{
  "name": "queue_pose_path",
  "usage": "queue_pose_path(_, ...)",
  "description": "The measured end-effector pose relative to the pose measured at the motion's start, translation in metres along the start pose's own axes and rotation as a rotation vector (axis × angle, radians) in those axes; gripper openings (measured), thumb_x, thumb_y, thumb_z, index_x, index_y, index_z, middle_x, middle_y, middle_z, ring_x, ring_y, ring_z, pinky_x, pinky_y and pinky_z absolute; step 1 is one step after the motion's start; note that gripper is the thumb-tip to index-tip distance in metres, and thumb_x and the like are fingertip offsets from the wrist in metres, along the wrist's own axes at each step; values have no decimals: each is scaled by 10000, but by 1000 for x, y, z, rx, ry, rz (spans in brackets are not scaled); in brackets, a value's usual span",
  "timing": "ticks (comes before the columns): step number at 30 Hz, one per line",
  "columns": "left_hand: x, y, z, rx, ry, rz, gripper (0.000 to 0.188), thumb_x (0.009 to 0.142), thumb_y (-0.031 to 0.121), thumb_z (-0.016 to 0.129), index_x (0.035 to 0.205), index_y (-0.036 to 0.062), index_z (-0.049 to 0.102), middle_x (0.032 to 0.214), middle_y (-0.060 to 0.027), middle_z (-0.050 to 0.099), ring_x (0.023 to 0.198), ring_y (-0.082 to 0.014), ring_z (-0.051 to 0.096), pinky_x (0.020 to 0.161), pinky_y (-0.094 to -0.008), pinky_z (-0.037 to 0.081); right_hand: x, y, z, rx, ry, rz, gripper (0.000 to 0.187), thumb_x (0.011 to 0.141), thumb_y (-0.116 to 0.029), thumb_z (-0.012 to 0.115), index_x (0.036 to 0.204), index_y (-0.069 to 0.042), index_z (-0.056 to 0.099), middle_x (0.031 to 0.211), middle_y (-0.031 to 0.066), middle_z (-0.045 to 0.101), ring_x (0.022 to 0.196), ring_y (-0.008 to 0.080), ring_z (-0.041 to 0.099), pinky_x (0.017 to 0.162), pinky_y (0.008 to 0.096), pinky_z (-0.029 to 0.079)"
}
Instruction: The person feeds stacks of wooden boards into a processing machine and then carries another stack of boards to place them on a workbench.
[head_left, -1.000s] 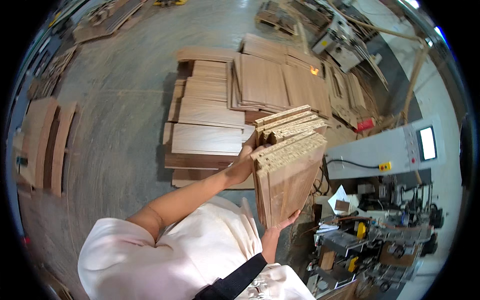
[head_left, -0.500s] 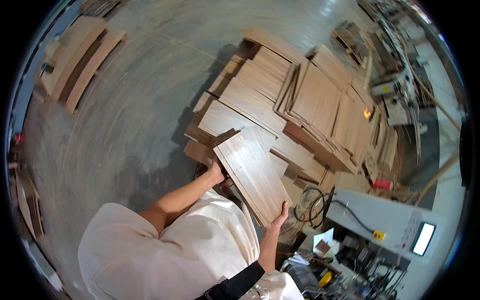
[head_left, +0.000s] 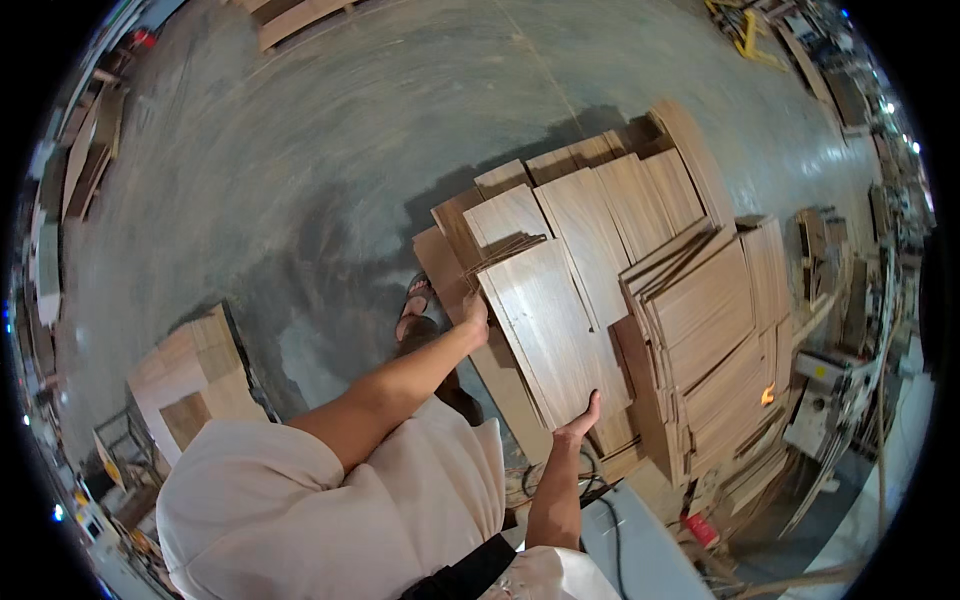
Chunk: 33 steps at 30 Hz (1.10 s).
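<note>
A rectangular wood-grain board is gripped between my two hands, and its edge looks thick enough for more than one layer. My left hand closes round its left long edge. At the near right corner, my right hand holds it with the thumb on top and the fingers hidden underneath. The board overlaps the near part of a low pile of similar boards; whether it rests on them I cannot tell.
More boards lean in a row on the pile's right. A pale grey cabinet with a black cable stands close at lower right. Wooden panels lie at left. A yellow pallet jack is far right.
My view has swung round, so the pile appears turned and the cabinet lower. The board has come further over the pile's near end, still held in both hands.
</note>
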<state>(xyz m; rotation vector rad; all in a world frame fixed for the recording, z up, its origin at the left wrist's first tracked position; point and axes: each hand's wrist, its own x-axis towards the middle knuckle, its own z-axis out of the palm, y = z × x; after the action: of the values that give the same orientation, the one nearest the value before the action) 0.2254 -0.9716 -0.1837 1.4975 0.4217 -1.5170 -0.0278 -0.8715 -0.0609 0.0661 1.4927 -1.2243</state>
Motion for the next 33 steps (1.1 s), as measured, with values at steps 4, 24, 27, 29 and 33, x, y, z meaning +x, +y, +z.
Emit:
queue_pose_path(4, -38, 11, 23, 236, 127, 100, 646, 972, 532, 449, 1303, -21, 405, 1350, -201, 492, 1222, -317, 487, 999, -436, 385, 8, -18, -5, 19, -69, 56, 677, 849, -479, 602, 1359, -55, 466, 1348, 129, 505, 1184, 352, 502, 975, 496, 419)
queue_pose_path(24, -56, 64, 13, 1074, 111, 1002, 454, 826, 156, 689, 1246, 72, 540, 1227, -170, 544, 1206, -358, 484, 1005, -436, 409, 5, -35, 0, -45, -123, 78, 717, 856, -493, 609, 1403, -71, 417, 1401, 107, 460, 1242, 331, 459, 1011, 491, 395)
queue_pose_path(27, -53, 73, 13, 1063, 46, 1000, 385, 830, 128, 654, 1201, 65, 574, 1168, -162, 563, 1143, -369, 516, 964, -443, 436, 4, -35, -2, -26, -123, 75, 708, 857, -470, 613, 1404, -67, 416, 1393, 117, 464, 1237, 337, 463, 1009, 492, 398)
queue_pose_path(29, -54, 77, 14, 1070, 21, 985, 360, 827, 109, 643, 1177, 54, 579, 1158, -169, 570, 1119, -365, 541, 950, -433, 448, 4, -35, -4, 10, -130, 79, 689, 855, -430, 621, 1396, -54, 421, 1375, 139, 473, 1221, 351, 471, 1002, 493, 406)
queue_pose_path(33, -56, 77, 20, 1058, 37, 946, 333, 814, 87, 633, 1141, 46, 589, 1161, -169, 585, 1100, -358, 562, 934, -430, 459, -1, -39, -3, -25, -90, 82, 665, 868, -433, 618, 1386, -56, 437, 1366, 131, 496, 1223, 325, 486, 1024, 472, 397)
